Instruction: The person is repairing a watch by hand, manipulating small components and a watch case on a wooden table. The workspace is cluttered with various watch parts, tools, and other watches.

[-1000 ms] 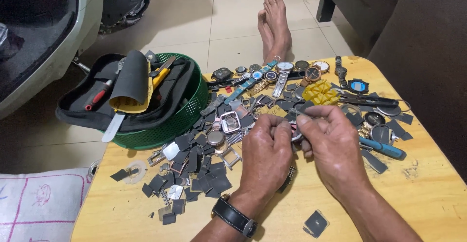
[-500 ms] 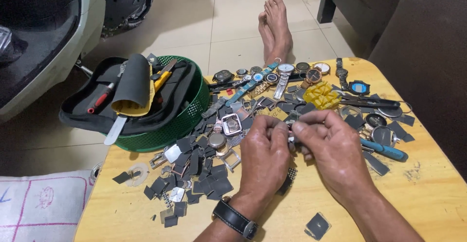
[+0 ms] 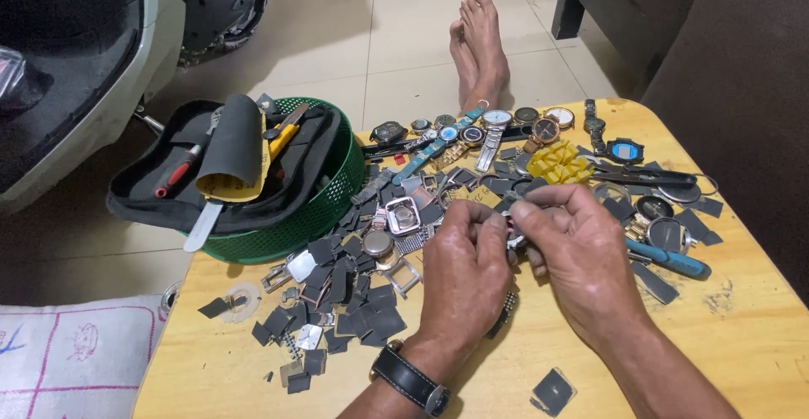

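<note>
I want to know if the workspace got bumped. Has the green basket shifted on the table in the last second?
No. The green basket sits at the same spot on the wooden table's left rim, beside the same scattered dark pieces.

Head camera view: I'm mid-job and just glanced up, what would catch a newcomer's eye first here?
First, the two hands meeting at the table's middle: the left hand and right hand pinch a small metal watch part between their fingers. Around them, a scatter of dark flat pieces spreads to the left, and a row of wristwatches lines the far edge. At the far left corner sits a green basket holding a black tool pouch.
</note>
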